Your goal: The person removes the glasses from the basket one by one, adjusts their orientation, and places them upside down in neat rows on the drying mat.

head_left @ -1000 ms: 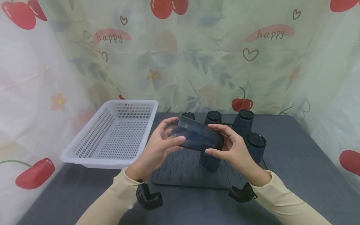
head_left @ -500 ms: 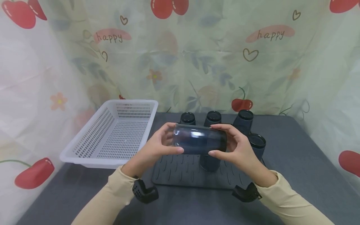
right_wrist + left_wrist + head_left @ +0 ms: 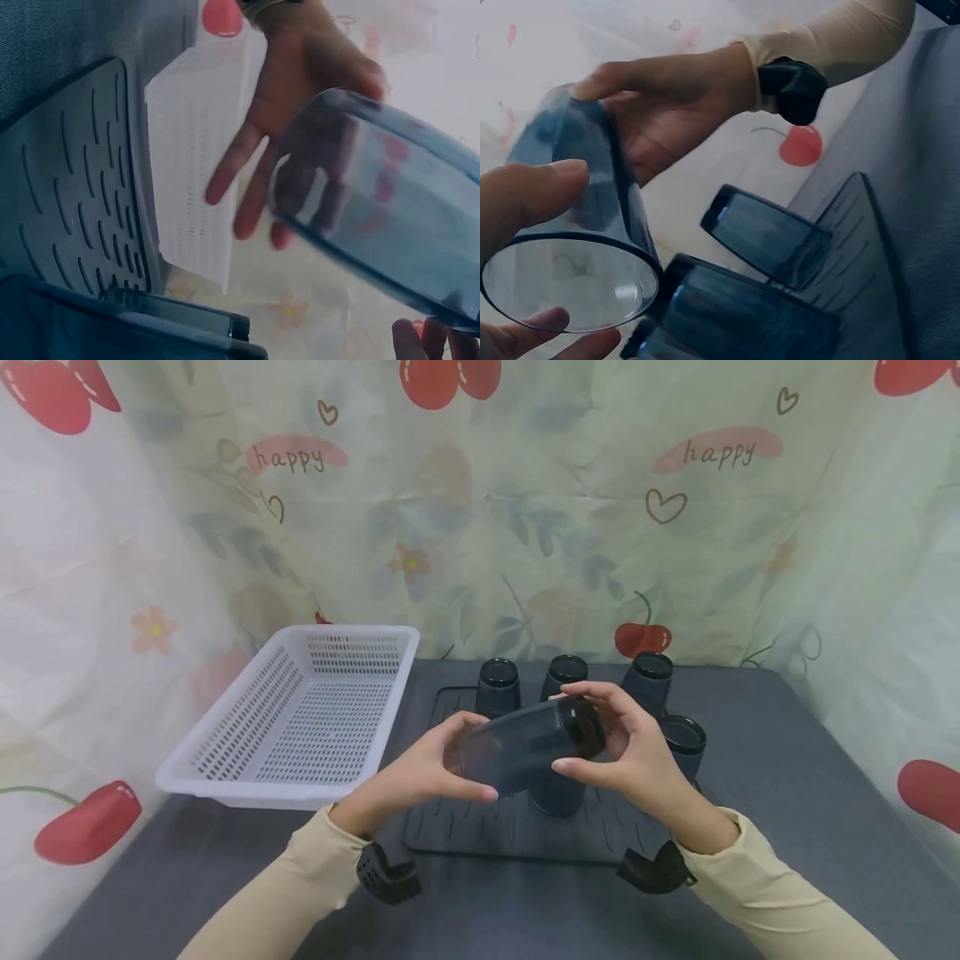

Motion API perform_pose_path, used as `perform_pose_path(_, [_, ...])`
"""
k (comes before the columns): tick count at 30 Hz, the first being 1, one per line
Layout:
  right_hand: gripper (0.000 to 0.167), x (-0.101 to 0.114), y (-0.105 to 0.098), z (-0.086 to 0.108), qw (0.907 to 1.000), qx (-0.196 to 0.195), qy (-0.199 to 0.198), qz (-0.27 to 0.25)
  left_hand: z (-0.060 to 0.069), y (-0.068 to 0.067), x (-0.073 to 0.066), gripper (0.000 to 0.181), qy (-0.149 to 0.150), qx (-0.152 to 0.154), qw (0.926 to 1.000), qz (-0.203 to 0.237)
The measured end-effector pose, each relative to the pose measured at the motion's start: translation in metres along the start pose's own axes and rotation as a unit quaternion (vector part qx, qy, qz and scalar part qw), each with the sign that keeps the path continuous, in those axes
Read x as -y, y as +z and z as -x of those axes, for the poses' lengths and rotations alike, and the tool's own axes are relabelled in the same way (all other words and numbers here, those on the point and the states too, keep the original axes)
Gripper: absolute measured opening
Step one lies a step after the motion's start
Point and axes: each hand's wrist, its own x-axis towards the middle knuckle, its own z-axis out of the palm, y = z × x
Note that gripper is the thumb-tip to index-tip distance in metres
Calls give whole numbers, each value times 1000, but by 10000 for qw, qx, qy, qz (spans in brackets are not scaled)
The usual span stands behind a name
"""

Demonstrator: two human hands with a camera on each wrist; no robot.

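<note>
A dark blue see-through drinking glass (image 3: 517, 745) is held tilted above the drying mat, mouth toward the left and base to the upper right. My right hand (image 3: 626, 747) grips it around the thick base, thumb in front and fingers behind. At the mouth end is my left hand (image 3: 431, 766), its thumb over the glass near the rim. In the right wrist view the fingers of this left hand (image 3: 300, 97) are straight and spread beside the rim. Several similar glasses stand upside down on the mat, including a back left glass (image 3: 498, 687) and a right glass (image 3: 684, 745).
A white slotted plastic basket (image 3: 300, 793) stands on the left of the grey table (image 3: 780, 827). The dark ridged drying mat (image 3: 480, 839) lies in the middle. A printed curtain (image 3: 480, 568) hangs behind and at both sides.
The glass has turned in my hands: first its mouth end was higher, then it lay level, and now its base is higher. The left hand's fingers have loosened at the rim.
</note>
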Motion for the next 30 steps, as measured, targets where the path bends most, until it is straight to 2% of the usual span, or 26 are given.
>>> perform_pose_path(3, [70,1,2,-2,10000,39,-64,4,-3,5,7,71,33,110,9998,-140])
perform_pose_path(9, [72,0,8,-3,9998,150,2,140,-6,15,17,69,-169,184,9985,-489])
perform_pose_path(15, [71,-2,12,-3,9993,234,115,275,-5,17,20,71,-250,336,9979,-500])
perform_pose_path(18, [71,-2,12,-3,9992,242,112,287,-1,15,17,73,-411,186,9969,-649])
perform_pose_path(21, [71,-2,12,-3,9993,236,102,277,4,10,14,74,-448,-62,9960,-768])
perform_pose_path(27, [71,-2,11,-4,9993,213,165,245,13,-1,14,69,-136,-367,9966,-729])
perform_pose_path(30, [70,-3,12,-4,9992,181,240,274,17,-6,16,60,-31,-552,9958,-731])
